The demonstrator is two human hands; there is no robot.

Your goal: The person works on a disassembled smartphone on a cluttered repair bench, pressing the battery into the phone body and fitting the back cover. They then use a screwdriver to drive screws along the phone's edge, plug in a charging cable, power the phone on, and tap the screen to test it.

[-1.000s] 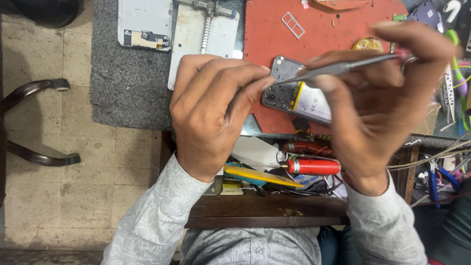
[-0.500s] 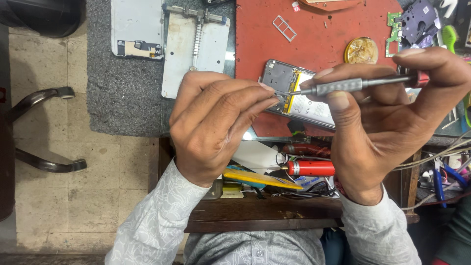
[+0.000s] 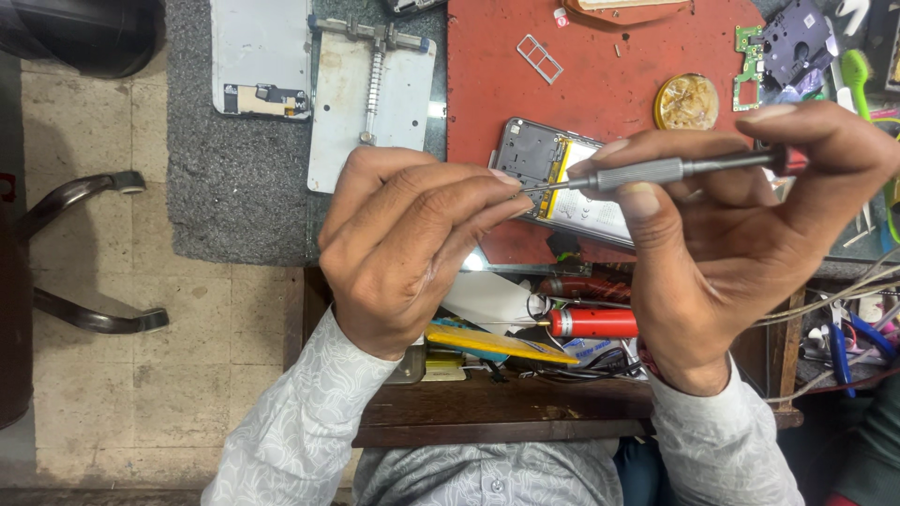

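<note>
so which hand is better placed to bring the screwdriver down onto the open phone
Right. The right hand already has the screwdriver in its grip, above the open phone. The left hand only pinches at its tip.

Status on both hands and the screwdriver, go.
Right hand gripping screwdriver. Left hand pinching at its tip, contents hidden. Opened phone on red mat beneath, nothing blocking.

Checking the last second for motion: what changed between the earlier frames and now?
The screwdriver in the right hand swung from tilted, cap end high, to nearly level. The left hand slid its fingertips from mid-shaft to the tip. Nothing was picked up or let go. The opened phone on the red mat and the metal holder kept their places.
</note>
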